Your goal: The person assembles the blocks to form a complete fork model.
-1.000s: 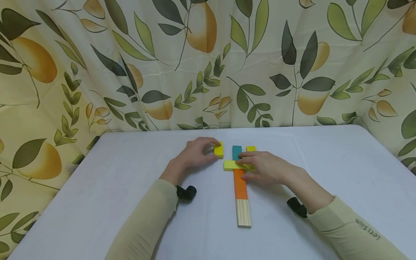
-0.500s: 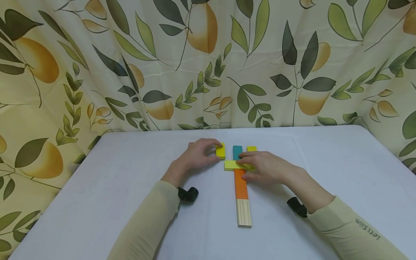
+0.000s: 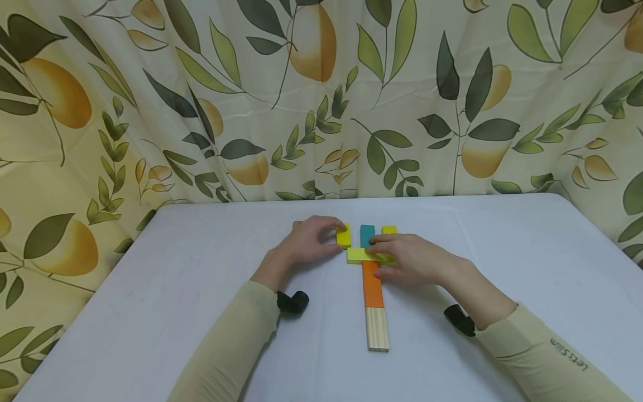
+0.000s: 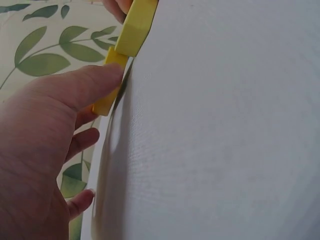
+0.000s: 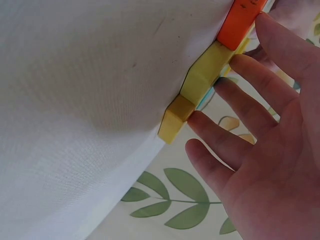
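Observation:
My left hand (image 3: 308, 240) pinches a small yellow block (image 3: 344, 237) between thumb and fingers. In the left wrist view that yellow block (image 4: 104, 104) lies close to the end of the yellow-green block (image 4: 137, 27). Spread fingers of my right hand (image 3: 417, 257) rest on the long yellow-green block (image 3: 355, 255), which lies crosswise; the hand hides its right part. Beyond it lie a teal block (image 3: 367, 231) and another yellow block (image 3: 389, 229), partly covered by the right hand. An orange block (image 3: 373, 290) runs from its near side, touched by the right thumb.
A plain wooden block (image 3: 377, 329) continues the line at the orange block's near end. Everything lies on a white-covered table (image 3: 201, 290). A leaf-and-fruit patterned curtain (image 3: 382, 111) hangs behind the table's far edge.
My left hand has slid the small yellow block slightly right and toward me, closer to the yellow-green block. The right hand has stayed in place.

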